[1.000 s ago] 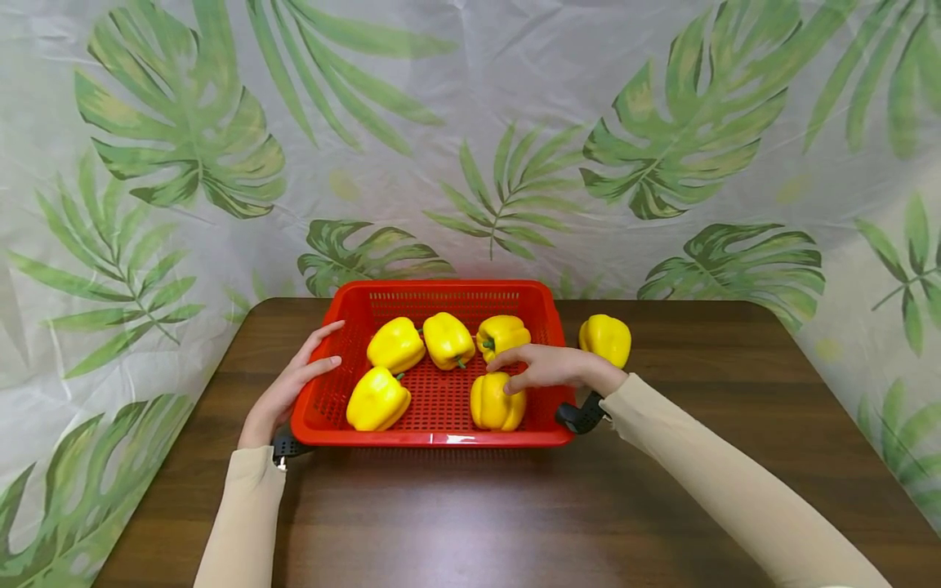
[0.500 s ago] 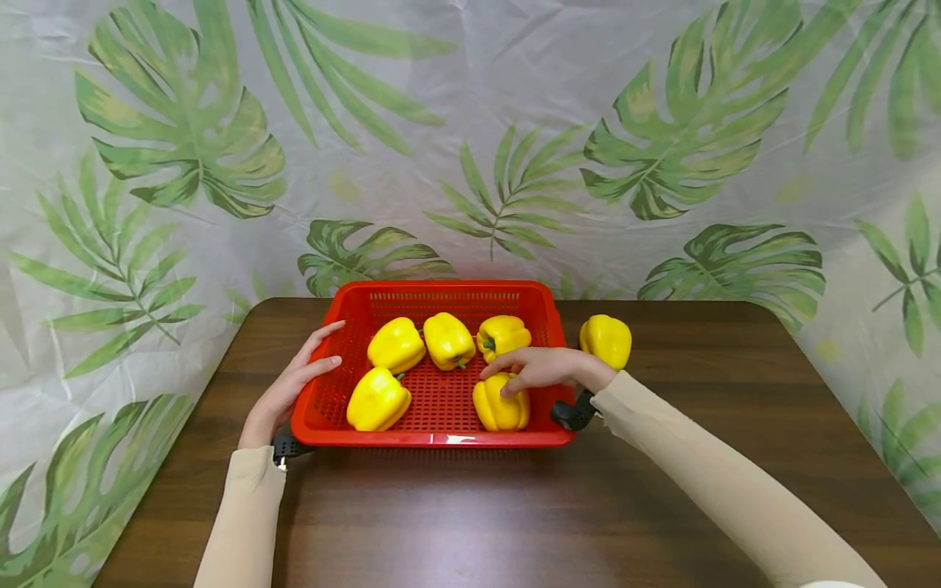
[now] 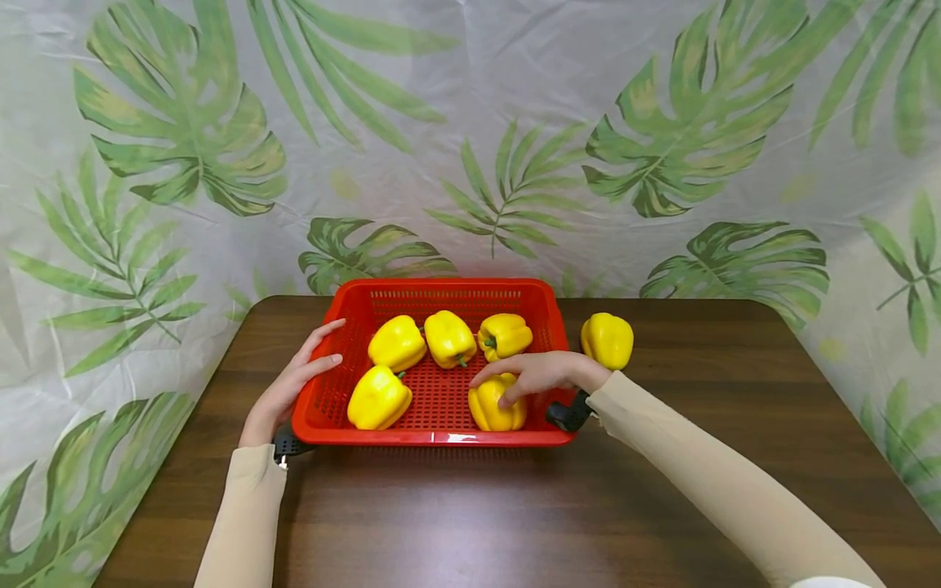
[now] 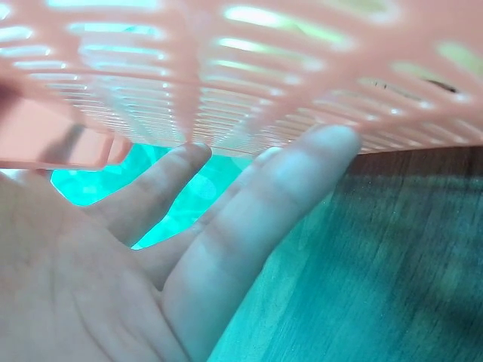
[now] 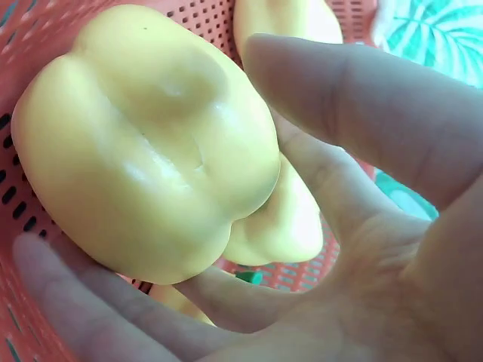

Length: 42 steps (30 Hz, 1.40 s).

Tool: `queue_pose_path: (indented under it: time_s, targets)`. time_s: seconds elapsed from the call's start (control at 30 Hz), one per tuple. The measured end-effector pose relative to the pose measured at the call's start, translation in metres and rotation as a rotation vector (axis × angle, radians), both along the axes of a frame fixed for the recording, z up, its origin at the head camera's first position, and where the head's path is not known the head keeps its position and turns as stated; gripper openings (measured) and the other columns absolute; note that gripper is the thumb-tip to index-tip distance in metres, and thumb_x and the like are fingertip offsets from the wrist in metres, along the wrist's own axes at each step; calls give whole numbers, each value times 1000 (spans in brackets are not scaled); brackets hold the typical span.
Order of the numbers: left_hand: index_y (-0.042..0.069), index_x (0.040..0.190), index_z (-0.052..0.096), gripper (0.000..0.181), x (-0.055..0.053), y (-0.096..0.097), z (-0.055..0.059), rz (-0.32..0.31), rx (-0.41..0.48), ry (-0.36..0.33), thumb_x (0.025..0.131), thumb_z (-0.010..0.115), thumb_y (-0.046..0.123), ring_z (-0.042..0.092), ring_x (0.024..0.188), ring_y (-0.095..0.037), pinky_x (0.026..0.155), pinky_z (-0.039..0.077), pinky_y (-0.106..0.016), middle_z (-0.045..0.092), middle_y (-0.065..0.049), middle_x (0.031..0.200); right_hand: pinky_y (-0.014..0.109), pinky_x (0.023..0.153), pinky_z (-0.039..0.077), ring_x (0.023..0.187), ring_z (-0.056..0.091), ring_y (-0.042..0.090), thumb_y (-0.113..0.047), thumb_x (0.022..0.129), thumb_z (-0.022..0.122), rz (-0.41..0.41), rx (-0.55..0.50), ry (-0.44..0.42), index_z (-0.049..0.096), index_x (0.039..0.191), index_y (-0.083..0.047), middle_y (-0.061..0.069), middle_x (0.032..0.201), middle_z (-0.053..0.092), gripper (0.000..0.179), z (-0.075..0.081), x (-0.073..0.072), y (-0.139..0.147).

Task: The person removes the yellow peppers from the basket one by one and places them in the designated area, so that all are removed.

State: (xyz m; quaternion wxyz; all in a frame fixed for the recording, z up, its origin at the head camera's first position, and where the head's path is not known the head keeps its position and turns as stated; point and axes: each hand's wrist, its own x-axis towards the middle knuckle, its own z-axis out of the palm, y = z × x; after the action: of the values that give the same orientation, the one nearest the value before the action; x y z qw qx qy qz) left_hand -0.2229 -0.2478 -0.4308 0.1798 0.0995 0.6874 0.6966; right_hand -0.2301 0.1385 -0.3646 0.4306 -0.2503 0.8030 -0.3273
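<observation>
A red plastic basket (image 3: 434, 438) with slotted walls stands on the table, several yellow bell peppers lying inside. My right hand (image 3: 540, 371) reaches over its right side and holds the front-right bell pepper (image 3: 496, 408), thumb on the near side and fingers curled round the far side. Up close in the right wrist view, that pepper (image 5: 143, 151) lies between thumb and fingers, near the basket wall. At the basket's left side, my left hand (image 3: 290, 388) rests with fingers extended. In the left wrist view, straight fingers (image 4: 241, 234) lie against the outside of the slotted wall (image 4: 264, 83).
One more yellow bell pepper (image 3: 607, 340) sits on the brown wooden table (image 3: 706, 392), right of the basket. Inside the basket, other peppers line the back (image 3: 448, 339) and front left (image 3: 378, 398). A leaf-patterned cloth (image 3: 507, 98) hangs behind the table.
The front-right pepper shifted slightly right, then back left, with my right hand on it. My right hand has moved a little left and lower. The left hand stays at the basket's side.
</observation>
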Motion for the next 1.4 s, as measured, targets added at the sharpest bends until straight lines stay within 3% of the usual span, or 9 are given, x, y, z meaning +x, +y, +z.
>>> queue_pose_path:
  time_s: [0.2,0.57,0.83,0.97,1.23,1.4]
  targets:
    - [22,152,15,59,0,0,1,2,-13,-1,100,43,13,36,125,-45,90,48,-47,19,-18,149,40,82,51,109,43,26,-8,90,63,-39,-65,-31,53,131,-10,12,131,41,43,-1,0,2]
    - [23,152,14,61,0,-1,0,13,-20,-11,100,43,13,37,125,-42,89,50,-46,20,-15,149,53,88,48,108,46,28,-8,89,66,-159,-248,-45,48,132,-15,11,138,38,47,1,-2,10]
    - [22,152,14,61,1,-1,0,15,-28,-12,99,43,12,36,125,-43,89,49,-48,20,-17,149,43,89,43,112,42,29,-21,91,66,-158,-279,136,44,131,-14,10,134,37,46,7,3,17]
    - [23,152,14,61,1,0,1,20,-30,-15,99,43,12,37,125,-42,88,49,-47,20,-17,149,40,91,41,114,42,29,-23,92,64,-156,-323,186,43,132,-15,7,137,35,45,8,3,18]
    - [23,152,14,61,3,1,2,15,-23,-10,99,43,12,36,125,-43,89,48,-49,19,-18,149,47,84,47,105,47,31,-17,91,64,-214,-447,173,42,135,-18,9,129,43,49,11,5,24]
    - [24,152,14,62,3,1,1,14,-18,-14,99,44,12,35,126,-45,90,47,-50,19,-18,149,52,86,47,108,47,31,-17,92,63,-266,-483,161,45,135,-21,7,131,44,47,12,6,30]
